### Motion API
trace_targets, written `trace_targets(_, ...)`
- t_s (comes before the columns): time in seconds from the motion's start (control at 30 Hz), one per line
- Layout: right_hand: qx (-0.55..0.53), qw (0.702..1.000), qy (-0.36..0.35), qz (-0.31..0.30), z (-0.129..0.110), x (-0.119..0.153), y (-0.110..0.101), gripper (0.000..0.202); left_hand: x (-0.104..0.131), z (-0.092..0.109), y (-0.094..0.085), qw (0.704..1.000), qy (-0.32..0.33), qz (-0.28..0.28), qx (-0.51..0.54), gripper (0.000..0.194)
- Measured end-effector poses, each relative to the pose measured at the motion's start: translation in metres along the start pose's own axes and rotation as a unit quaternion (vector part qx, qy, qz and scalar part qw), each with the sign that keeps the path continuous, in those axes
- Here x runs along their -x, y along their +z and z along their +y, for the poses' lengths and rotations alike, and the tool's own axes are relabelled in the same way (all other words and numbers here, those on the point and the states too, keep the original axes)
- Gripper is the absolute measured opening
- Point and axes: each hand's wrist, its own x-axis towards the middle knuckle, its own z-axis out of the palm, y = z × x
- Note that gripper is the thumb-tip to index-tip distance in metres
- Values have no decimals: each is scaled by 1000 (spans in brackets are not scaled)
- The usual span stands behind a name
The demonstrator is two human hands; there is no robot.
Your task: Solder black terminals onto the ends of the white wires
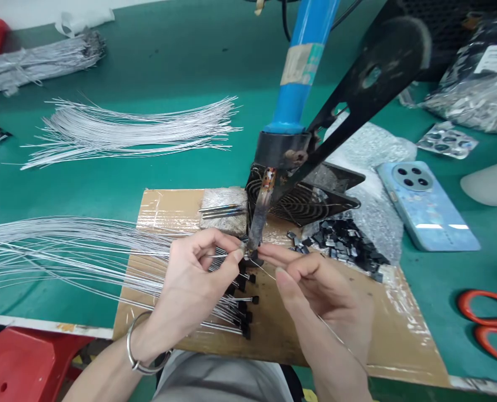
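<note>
A soldering iron with a blue handle [292, 103] hangs clamped in a dark metal stand [366, 84], its tip pointing down. My left hand [198, 282] is closed just left of the tip, pinching a thin white wire [219, 256] between thumb and forefinger. On the right of the tip, my right hand [328, 304] pinches a strand of solder wire [265, 272], which runs back across the palm toward the wrist. The wire's end at the tip is partly hidden by fingers. White wires with black ends [243, 318] lie under and beside my left hand.
Cardboard [282, 329] covers the work spot. Small black pieces [349, 245] are heaped at right, near a fan [302, 204], a phone [428, 206] and red-handled scissors [489, 321]. More white wires [135, 131] lie behind; metal rods [222, 212] rest on a block.
</note>
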Motion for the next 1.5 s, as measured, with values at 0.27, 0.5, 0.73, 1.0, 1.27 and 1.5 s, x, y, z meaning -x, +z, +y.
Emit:
trace_targets(0.27, -2, 1000, -10, -14, 4, 0, -2, 22, -1, 2, 1, 1000, -2, -3, -4, 8)
trace_targets(0.5, -6, 1000, -6, -14, 6, 2, -2, 21, 1, 0, 0, 1000, 3, -1, -13, 9)
trace_targets(0.73, 2, 1000, 1, -9, 3, 2, 0, 23, 1, 0, 0, 1000, 4, 1, -15, 8)
trace_targets(1.0, 8, 1000, 1, -4, 5, 3, -1, 21, -1, 0, 1, 1000, 6, -4, -18, 9)
trace_targets(1.27, 24, 1000, -6, 7, 3, 4, 1, 21, 4, 1, 0, 1000, 10, -2, -18, 9)
trace_targets(1.5, 23, 1000, -5, -1, 3, 3, -1, 22, 2, 2, 1, 999, 7, 2, -40, 10)
